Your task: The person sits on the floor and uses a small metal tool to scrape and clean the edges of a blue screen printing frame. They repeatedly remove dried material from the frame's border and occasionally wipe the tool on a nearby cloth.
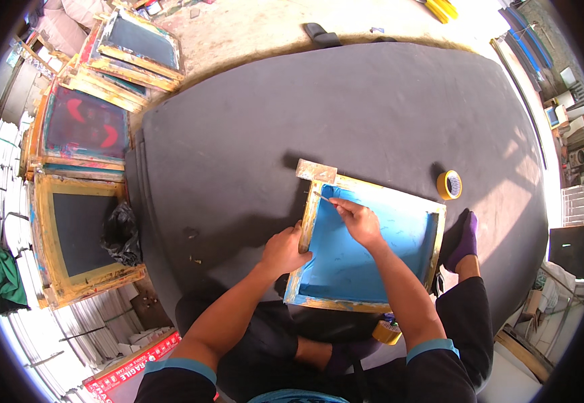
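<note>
I see the wooden screen frame with its blue mesh lying flat on the dark mat, close to the mat's near edge and right of its middle, just ahead of my crossed legs. My right hand is closed in a pinch on a thin pale tool whose tip sits in the frame's far left corner, where mesh meets wood. My left hand is curled over the frame's left rail, gripping it steady. I judge the step in hand to be working along the inner edge of the mesh at that corner; the next move would call for a light, controlled stroke that keeps the tip on the seam without piercing the fabric. A flat pale card touches the frame's far left corner from outside. A yellow tape roll stands on the mat just beyond the frame's far right corner, and another tape roll lies by my knee. More framed screens are stacked off the mat's left edge.
</note>
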The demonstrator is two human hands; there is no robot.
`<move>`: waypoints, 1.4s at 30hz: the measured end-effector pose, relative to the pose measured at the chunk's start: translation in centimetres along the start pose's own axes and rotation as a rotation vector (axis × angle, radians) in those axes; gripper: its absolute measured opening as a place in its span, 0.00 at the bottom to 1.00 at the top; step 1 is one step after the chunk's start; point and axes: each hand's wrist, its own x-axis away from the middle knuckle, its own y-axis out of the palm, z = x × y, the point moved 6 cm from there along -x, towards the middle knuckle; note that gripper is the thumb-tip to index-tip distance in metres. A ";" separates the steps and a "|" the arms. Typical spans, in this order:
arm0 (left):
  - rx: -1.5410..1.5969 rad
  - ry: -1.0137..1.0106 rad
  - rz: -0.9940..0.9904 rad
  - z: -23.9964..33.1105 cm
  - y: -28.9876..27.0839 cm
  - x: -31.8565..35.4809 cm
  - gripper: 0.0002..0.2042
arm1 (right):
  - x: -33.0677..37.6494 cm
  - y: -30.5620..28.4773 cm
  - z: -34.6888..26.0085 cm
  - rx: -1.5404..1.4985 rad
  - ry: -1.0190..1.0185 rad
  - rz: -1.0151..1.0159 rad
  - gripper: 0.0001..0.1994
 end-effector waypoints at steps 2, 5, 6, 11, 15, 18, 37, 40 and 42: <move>0.008 0.002 -0.008 0.3 -0.3 0.0 0.44 | -0.6 1.1 2.0 -0.483 0.288 -0.235 0.15; 0.010 0.014 0.005 0.3 -0.3 0.0 0.44 | -0.7 0.0 0.7 -0.197 0.115 -0.146 0.15; 0.010 0.023 0.017 0.0 0.0 0.0 0.44 | -0.8 -0.4 -0.4 -0.086 0.014 -0.083 0.16; 0.000 0.018 0.003 0.1 0.1 -0.2 0.44 | -2.3 -0.2 0.8 -0.170 0.058 -0.173 0.17; -0.008 -0.024 -0.023 0.4 -0.4 0.0 0.43 | -1.8 -0.6 -0.4 -0.671 0.599 -0.542 0.19; 0.016 -0.012 -0.013 0.3 -0.4 0.0 0.42 | -0.9 -0.4 -1.0 -0.586 0.513 -0.460 0.20; 0.015 -0.001 0.029 0.1 -0.2 0.3 0.44 | 3.4 0.9 -6.7 0.662 0.030 -0.012 0.25; 0.005 0.008 0.051 0.0 0.1 0.4 0.43 | 3.3 1.7 -8.2 0.736 0.057 -0.060 0.28; -0.012 0.010 0.059 0.3 0.2 0.4 0.43 | 3.2 2.4 -8.4 0.776 0.073 -0.069 0.29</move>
